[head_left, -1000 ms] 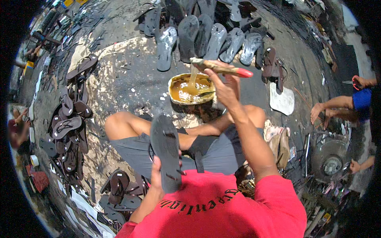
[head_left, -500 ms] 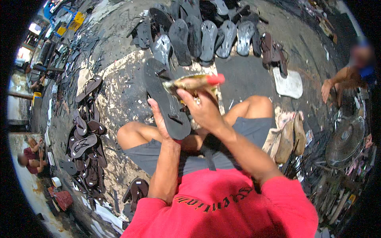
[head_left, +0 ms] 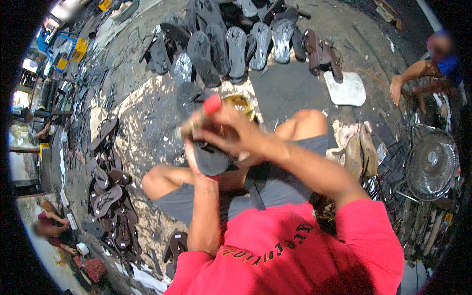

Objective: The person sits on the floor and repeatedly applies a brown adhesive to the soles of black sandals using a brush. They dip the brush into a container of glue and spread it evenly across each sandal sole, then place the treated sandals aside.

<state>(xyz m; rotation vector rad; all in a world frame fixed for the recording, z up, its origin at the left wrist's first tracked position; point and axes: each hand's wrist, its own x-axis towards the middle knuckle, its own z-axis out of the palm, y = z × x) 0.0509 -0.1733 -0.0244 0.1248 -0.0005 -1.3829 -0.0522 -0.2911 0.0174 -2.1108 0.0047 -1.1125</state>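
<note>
Gripping a dark sole (head_left: 210,158) from below, the left hand (head_left: 192,156) holds it at frame centre. Closed around a red-tipped brush (head_left: 199,118), the right hand (head_left: 231,132) presses it onto the sole. Glue can (head_left: 241,103) at 12 o'clock, touching neither.

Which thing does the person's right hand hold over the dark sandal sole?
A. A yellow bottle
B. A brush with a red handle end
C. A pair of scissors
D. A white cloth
B: the right hand grips a brush whose handle end is red, and holds it on the dark sandal sole that the left hand supports from below.
</note>
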